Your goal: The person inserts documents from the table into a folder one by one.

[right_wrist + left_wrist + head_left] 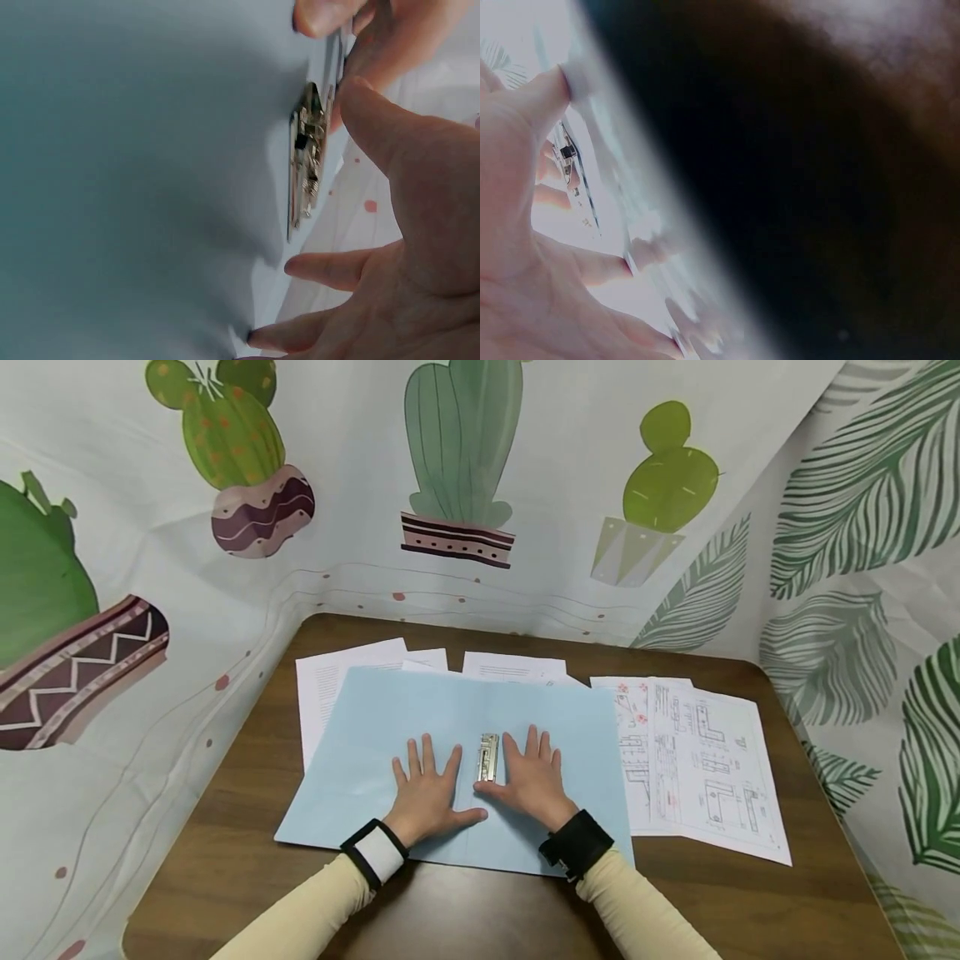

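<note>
A light blue file folder (375, 718) lies spread flat on the table, its inside facing up. Near its middle sits a metal clip mechanism (488, 758), seen from the side in the right wrist view as a silvery clip (307, 157). My left hand (427, 793) rests on the folder left of the clip, fingers spread and straight. On the clip's right, my right hand (534, 777) also lies with fingers spread, its thumb right at the clip's lower end. Both palms face the folder. In the left wrist view, a dark blurred area hides much of the scene.
Printed sheets (315, 693) stick out from under the folder's left and back edges. Drawing sheets (731, 768) lie at the right, partly under the folder. The brown wooden table (225, 827) stands against a cloth printed with cacti (360, 585).
</note>
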A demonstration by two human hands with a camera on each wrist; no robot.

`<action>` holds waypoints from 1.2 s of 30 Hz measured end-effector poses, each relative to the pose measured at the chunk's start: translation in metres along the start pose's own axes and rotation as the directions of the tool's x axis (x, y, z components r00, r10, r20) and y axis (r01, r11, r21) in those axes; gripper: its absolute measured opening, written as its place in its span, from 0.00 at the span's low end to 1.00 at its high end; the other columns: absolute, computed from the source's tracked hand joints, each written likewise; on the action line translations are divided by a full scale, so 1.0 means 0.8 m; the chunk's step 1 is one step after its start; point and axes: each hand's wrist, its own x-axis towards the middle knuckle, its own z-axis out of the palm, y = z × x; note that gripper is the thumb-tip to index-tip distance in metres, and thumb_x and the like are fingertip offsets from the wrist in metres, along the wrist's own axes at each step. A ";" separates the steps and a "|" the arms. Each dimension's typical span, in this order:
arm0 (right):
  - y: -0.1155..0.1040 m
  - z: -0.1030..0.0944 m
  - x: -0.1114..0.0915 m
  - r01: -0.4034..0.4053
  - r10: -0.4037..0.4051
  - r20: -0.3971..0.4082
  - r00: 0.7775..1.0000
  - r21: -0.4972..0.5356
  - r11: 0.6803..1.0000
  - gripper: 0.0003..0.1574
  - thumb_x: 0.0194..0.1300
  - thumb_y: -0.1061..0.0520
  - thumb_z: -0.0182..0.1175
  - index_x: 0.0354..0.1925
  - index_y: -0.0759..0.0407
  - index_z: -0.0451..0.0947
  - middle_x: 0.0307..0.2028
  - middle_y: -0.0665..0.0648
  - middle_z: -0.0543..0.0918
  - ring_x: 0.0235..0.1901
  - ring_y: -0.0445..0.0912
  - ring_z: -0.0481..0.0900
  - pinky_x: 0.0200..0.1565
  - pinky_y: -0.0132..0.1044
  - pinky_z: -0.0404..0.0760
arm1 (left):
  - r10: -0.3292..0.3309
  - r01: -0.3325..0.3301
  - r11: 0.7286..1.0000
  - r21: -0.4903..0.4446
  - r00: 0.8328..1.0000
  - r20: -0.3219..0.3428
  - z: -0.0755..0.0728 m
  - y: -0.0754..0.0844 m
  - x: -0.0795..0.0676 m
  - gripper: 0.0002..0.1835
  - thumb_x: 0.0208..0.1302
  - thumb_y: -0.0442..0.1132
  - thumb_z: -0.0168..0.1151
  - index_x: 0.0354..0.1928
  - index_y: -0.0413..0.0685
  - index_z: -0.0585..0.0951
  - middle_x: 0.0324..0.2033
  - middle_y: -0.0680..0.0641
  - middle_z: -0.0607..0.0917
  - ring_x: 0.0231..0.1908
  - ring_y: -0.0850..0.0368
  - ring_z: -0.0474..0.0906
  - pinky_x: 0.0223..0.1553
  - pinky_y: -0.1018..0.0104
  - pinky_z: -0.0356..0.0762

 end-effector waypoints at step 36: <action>0.001 0.018 0.008 -0.061 0.061 -0.005 0.998 0.063 0.996 0.66 0.53 0.31 0.76 0.77 0.59 0.62 0.77 0.77 0.49 0.77 0.74 0.41 0.71 0.73 0.46 | -0.001 0.002 1.000 -0.015 1.000 0.028 0.001 -0.002 0.003 0.61 0.52 0.78 0.66 0.79 0.46 0.63 0.76 0.20 0.47 0.74 0.18 0.38 0.64 0.17 0.43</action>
